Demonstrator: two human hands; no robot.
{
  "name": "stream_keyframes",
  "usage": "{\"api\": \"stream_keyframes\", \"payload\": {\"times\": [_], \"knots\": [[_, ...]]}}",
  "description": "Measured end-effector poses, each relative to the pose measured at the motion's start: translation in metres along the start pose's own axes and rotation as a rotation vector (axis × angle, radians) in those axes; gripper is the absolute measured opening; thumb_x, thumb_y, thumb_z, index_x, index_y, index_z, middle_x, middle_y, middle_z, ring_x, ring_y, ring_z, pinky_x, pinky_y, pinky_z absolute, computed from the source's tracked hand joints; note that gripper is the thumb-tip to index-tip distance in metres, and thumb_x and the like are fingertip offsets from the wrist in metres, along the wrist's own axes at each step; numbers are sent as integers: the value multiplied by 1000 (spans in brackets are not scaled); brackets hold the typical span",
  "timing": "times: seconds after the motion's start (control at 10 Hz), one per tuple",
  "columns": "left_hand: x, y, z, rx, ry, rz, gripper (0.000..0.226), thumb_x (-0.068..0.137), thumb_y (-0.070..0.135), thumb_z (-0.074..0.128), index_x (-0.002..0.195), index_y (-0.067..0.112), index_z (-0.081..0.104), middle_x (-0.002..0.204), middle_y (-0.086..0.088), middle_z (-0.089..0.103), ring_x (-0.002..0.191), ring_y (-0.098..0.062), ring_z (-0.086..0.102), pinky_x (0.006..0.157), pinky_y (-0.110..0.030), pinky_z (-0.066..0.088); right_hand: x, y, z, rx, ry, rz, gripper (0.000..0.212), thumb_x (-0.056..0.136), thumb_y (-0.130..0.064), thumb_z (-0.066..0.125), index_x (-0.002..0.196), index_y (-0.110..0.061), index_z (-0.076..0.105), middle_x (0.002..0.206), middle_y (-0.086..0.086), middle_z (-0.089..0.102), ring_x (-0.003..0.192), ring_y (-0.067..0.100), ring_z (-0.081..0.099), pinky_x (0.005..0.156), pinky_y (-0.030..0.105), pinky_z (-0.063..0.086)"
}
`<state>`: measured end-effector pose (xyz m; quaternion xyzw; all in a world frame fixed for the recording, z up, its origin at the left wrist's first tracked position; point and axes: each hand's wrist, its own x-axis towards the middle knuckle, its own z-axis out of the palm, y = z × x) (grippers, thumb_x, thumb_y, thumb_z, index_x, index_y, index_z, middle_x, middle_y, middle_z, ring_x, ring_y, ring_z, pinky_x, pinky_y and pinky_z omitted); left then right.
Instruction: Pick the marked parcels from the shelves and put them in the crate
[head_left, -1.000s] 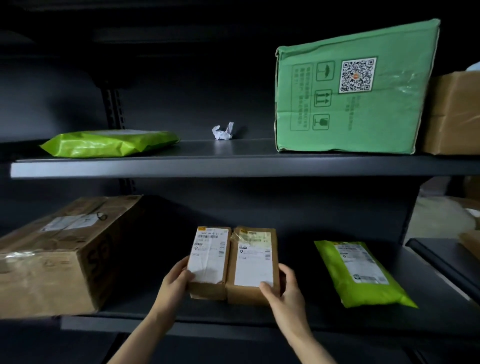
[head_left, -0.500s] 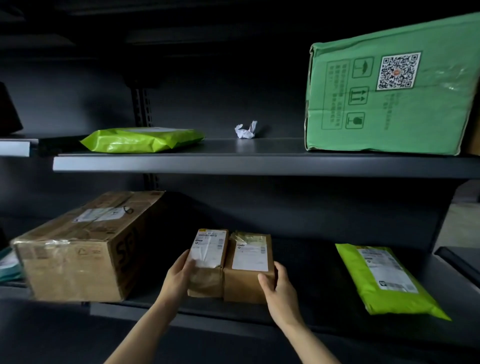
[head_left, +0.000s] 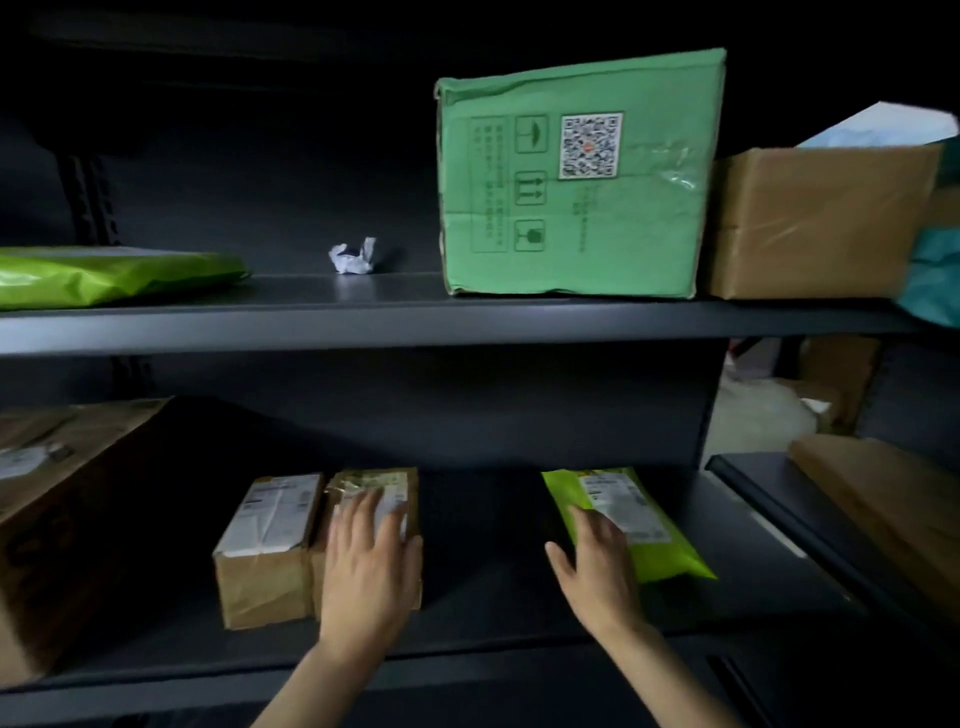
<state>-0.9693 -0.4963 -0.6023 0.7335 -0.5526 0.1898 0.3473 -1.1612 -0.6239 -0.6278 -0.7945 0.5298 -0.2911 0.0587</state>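
Two dark shelves are seen, an upper shelf (head_left: 363, 325) and a lower shelf (head_left: 493, 519). Counted from the left, they carry two lime-green mailers, two small brown parcels, one green carton, two larger brown cartons and one scrap of paper. At the far left of the upper shelf the first lime-green mailer (head_left: 104, 278) is laid flat and is cut by the frame edge. Beneath it, on the lower shelf, a large brown carton (head_left: 62, 519) with a white label on top is stood at an angle. Further right a crumpled white paper (head_left: 353, 257) is left alone on the upper shelf. Below it the two small parcels are set side by side and touching. The left small parcel (head_left: 270, 540) is covered on top by a white label, and the right small parcel (head_left: 371, 488) is wrapped in glossy tape. The left hand (head_left: 371, 561) is laid flat on the right small parcel, its fingers (head_left: 361, 519) straight and spread apart, so most of that label is hidden. The green carton (head_left: 571, 182), dented and printed with a QR code and handling symbols, is stood on the upper shelf. Under it the right hand (head_left: 597, 566) is rested on the near corner of the second lime-green mailer (head_left: 670, 556), a white-labelled bag. Its fingers are extended and a little apart, its thumb is held wide, and nothing is gripped. At the right a taped brown carton (head_left: 815, 223) is placed against the green one, and a flat brown parcel (head_left: 883, 509) is seen on a neighbouring shelf.
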Motion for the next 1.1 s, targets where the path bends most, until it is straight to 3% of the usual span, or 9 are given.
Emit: {"api": "stream_keyframes", "payload": {"times": [0.1, 0.2, 0.3, 0.4, 0.6, 0.9, 1.1], "knots": [[-1, 29, 29, -88, -80, 124, 24, 82, 15, 67, 100, 0, 70, 109, -22, 66, 108, -44, 61, 87, -55, 50, 10, 44, -14, -185, -13, 124, 60, 92, -49, 43, 146, -29, 26, 152, 7, 24, 140, 26, 22, 112, 36, 22], [-3, 50, 55, -158, -245, 152, 35, 90, 19, 60, 123, 6, 61, 131, -13, 55, 131, -31, 44, 110, -37, 35, 16, 70, -21, -177, -158, 226, 65, 88, -61, 41, 146, -40, 20, 157, 8, 11, 142, 32, 16, 112, 44, 23], [-7, 50, 73, -74, -374, 114, 46, 99, 35, 33, 143, 22, 36, 150, 3, 31, 143, -13, 17, 116, -20, 9, 16, 74, -16, -136, -243, 202, 66, 85, -64, 43, 144, -44, 20, 154, 6, 19, 135, 31, 28, 108, 41, 32], [-8, 41, 77, 5, -437, 74, 49, 99, 37, 31, 146, 23, 30, 153, 5, 26, 143, -12, 16, 116, -20, 8, 3, 57, 0, -143, -234, 119, 64, 83, -65, 44, 141, -48, 23, 145, 5, 31, 129, 27, 36, 103, 35, 35], [-9, 22, 72, 36, -513, -21, 52, 98, 37, 35, 147, 19, 27, 154, 0, 23, 143, -19, 18, 114, -28, 18, -19, 3, 37, -102, -243, -48, 62, 83, -62, 45, 140, -50, 25, 148, 0, 27, 132, 21, 32, 103, 29, 31], [-10, 20, 70, 49, -543, -51, 53, 98, 37, 35, 146, 19, 26, 153, -3, 26, 142, -23, 19, 114, -32, 22, -16, -1, 40, -56, -257, -103, 59, 87, -57, 45, 141, -48, 23, 153, 1, 20, 138, 20, 25, 109, 30, 26], [-5, 32, 71, 64, -477, 9, 53, 98, 37, 34, 146, 17, 27, 150, -2, 29, 142, -20, 19, 115, -28, 20, -13, 17, 25, -118, -178, -145, 65, 89, -56, 41, 146, -35, 20, 152, 6, 24, 139, 22, 23, 111, 34, 21]]}}
